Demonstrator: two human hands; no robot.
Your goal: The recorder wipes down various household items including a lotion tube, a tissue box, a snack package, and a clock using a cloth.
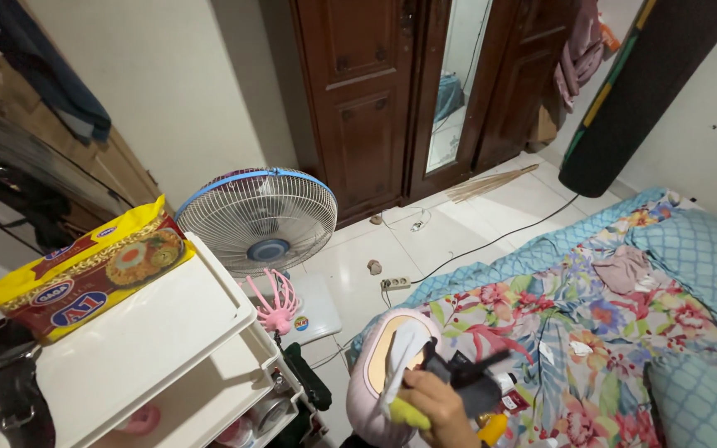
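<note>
Hand (435, 404): one bare hand at the bottom edge, near the middle; which of the person's hands it is cannot be told. Its grip is clamped on a dark object (468, 377), with fingers curled round it.
Dark object: black and blurred, with a thin part sticking out toward the bed; its kind cannot be told. It is held just above the edge of the bed (624, 323), in front of the pink basket (375, 373).
Yellow item (408, 413): a small yellow thing, touching the underside of the hand.
Pink basket: rounded, pale pink with a tan inside, white cloth hanging out of it, just left of the hand.
Bed: floral sheet with blue patterned pillows, on the right.
White shelf unit (143, 340): on the left; a yellow and red snack packet (85, 270) lies on its top tier.
Fan (256, 220): white floor fan with a blue rim, standing behind the shelf unit, with a pink clip hanger (275, 303) just in front of it.
Power strip (395, 283): on the white tiled floor, cable running off to the right.
Wardrobe (392, 91): dark wood with a narrow mirror, at the far wall.
</note>
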